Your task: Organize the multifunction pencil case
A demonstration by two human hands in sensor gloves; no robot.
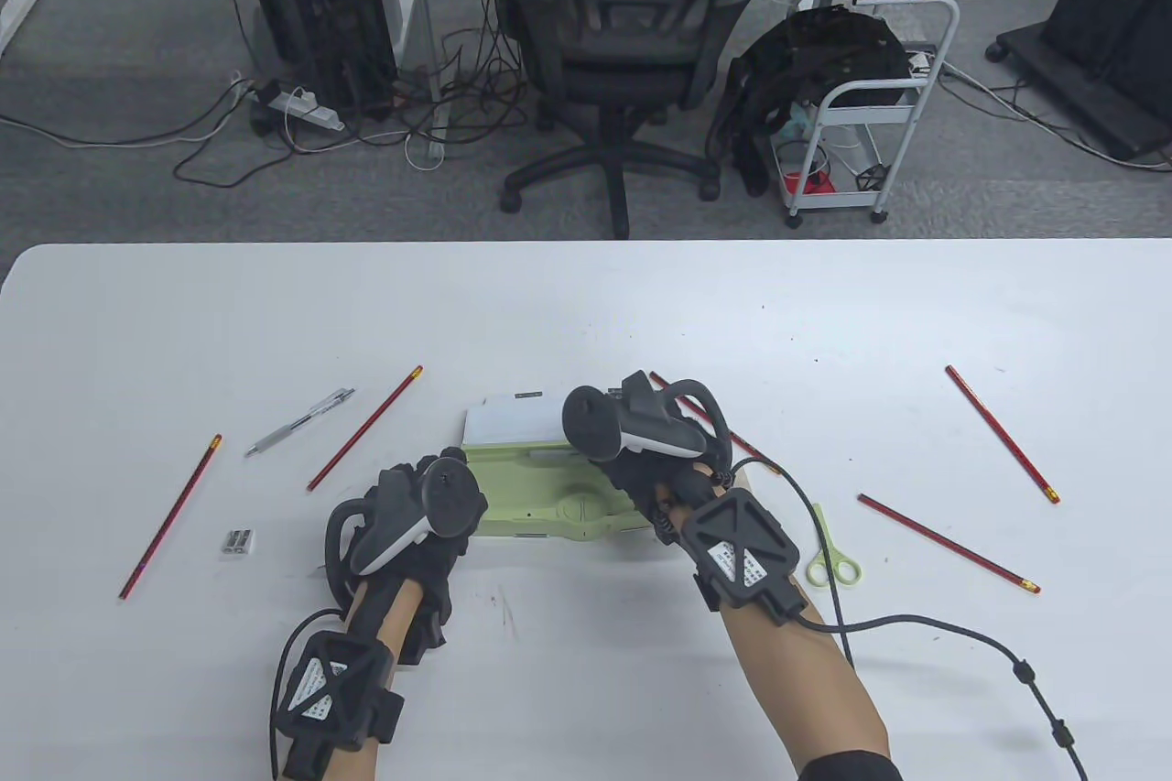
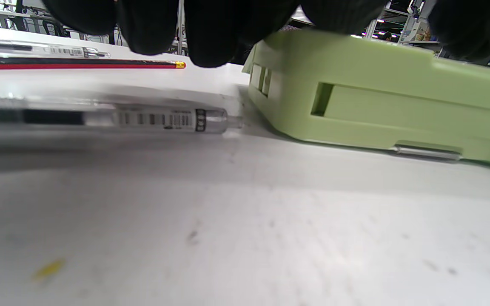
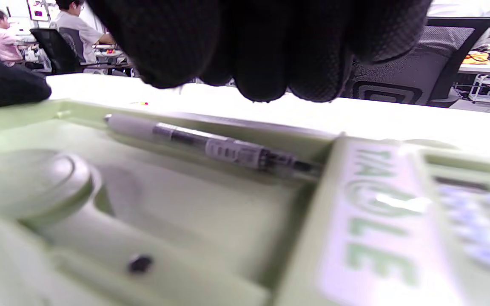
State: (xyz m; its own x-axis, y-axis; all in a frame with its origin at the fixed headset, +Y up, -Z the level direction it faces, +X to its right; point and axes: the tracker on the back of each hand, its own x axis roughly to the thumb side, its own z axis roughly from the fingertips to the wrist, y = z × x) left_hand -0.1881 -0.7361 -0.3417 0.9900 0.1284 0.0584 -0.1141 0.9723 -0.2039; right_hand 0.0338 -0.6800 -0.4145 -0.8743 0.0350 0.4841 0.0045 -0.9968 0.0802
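the green pencil case (image 1: 549, 497) lies open near the middle of the white counter (image 1: 586, 305), between the two hands. the left hand (image 1: 412, 515) rests at the case's left end, its fingers (image 2: 211, 29) hanging loosely curled just above the counter and pinching nothing. the right hand (image 1: 641, 451) hovers over the case's right part, fingertips (image 3: 262, 63) bunched together above the tray; whether they pinch anything cannot be told. inside the tray a pen (image 3: 215, 146) lies along the far wall. another pen (image 1: 300, 421) and several red pencils (image 1: 364, 428) lie scattered on the counter, with a sharpener (image 1: 239, 541) at the left and green scissors (image 1: 831, 557) at the right.
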